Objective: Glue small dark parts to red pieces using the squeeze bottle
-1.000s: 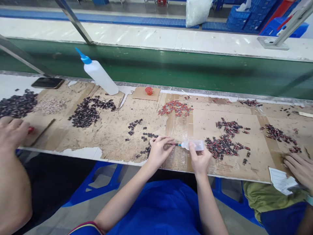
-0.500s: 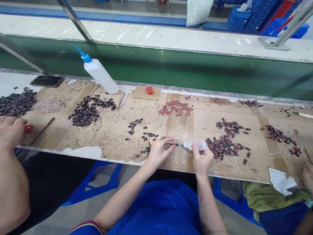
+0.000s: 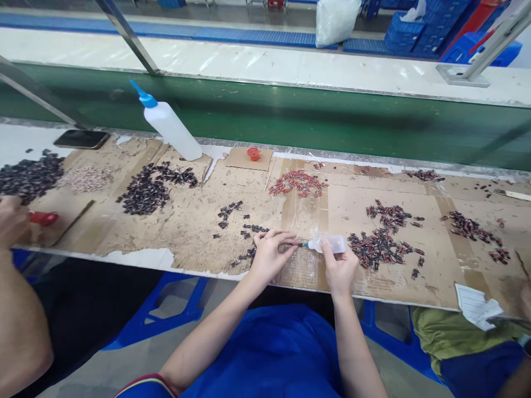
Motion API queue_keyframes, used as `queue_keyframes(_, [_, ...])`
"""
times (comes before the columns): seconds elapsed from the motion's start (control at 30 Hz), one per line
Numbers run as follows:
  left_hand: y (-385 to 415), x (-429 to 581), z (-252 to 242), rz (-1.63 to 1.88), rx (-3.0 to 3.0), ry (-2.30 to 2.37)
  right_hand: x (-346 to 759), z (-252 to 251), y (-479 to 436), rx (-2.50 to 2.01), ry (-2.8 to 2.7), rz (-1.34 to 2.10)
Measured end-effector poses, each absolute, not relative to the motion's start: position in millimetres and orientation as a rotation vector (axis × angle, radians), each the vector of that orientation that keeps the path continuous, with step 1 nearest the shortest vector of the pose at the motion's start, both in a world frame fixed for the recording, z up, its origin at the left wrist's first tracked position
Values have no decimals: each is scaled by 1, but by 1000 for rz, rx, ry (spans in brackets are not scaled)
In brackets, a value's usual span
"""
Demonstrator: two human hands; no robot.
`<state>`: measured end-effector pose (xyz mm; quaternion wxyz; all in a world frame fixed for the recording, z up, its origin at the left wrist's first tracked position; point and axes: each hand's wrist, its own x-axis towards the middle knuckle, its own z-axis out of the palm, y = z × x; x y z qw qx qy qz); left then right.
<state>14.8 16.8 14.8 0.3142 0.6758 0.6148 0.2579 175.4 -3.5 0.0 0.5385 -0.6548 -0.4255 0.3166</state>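
In the head view, my right hand (image 3: pixel 341 269) grips a small translucent squeeze bottle (image 3: pixel 334 244), held level with its blue tip pointing left. My left hand (image 3: pixel 271 253) pinches a small black part (image 3: pixel 300 245) between thumb and fingertips. The bottle's tip meets this part, or comes very close; I cannot tell which. Small black parts (image 3: pixel 255 228) lie scattered just left of and behind my left hand. To the right of my right hand is a pile of black and red parts (image 3: pixel 375 249). Behind both hands is a cluster of red pieces (image 3: pixel 297 182).
A large white bottle (image 3: pixel 172 130) with a blue nozzle leans at the back. A red cap (image 3: pixel 253 154) sits on a cardboard piece. More black parts (image 3: pixel 143 190) and a phone (image 3: pixel 82 139) are to the left. A co-worker's hand (image 3: pixel 12 221) with a red tool is at far left.
My right hand has moved slightly left with the squeeze bottle, bringing its tip nearer the black part. My left hand has stayed put. The co-worker's hand at left has shifted left.
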Motion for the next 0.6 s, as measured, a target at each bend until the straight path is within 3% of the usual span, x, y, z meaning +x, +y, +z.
queue_keyframes(0.4, [23,1,23,685,1872,1520,182,8,4,-1408,-784,535])
queue_keyframes(0.6, [83,-30,37,797,2016,1640,185,-3,11,-1452,-954,646])
